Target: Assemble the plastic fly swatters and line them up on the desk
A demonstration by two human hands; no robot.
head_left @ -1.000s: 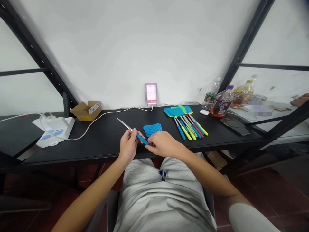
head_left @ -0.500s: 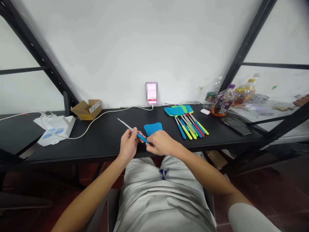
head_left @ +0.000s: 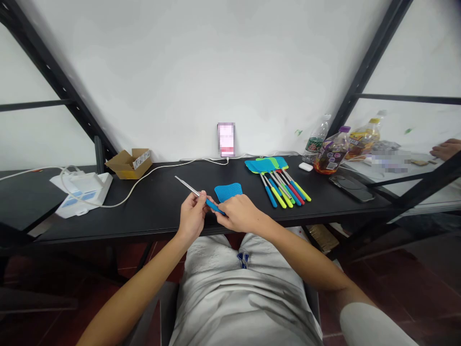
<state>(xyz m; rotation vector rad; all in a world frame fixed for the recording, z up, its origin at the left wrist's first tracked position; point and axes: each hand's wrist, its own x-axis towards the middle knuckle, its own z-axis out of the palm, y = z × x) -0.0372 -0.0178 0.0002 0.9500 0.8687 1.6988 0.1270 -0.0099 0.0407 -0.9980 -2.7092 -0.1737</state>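
Between my hands is a fly swatter handle [head_left: 213, 205], a thin metal rod with a blue grip; the rod points up and to the left. My left hand [head_left: 192, 214] is closed round it where the metal meets the blue grip. At the lower end of the grip, my right hand [head_left: 239, 213] has its fingers wrapped round it and hides the tip. Just beyond my right hand lies a loose blue fly swatter head [head_left: 229, 191], its near edge hidden by the hand. Several whole fly swatters [head_left: 279, 180] with coloured grips are piled to the right.
A phone [head_left: 226, 139] with a cable leans on the wall. Left on the black table [head_left: 151, 223] are an open cardboard box [head_left: 129, 166] and a white power strip [head_left: 81, 192]. Bottles [head_left: 331, 151], a white case [head_left: 306, 166] and a dark phone [head_left: 351, 188] lie right. Another person's hand [head_left: 446, 150] shows far right.
My right hand has shifted its fingers slightly on the blue grip. My left hand stays in about the same place, and the loose swatter head lies still.
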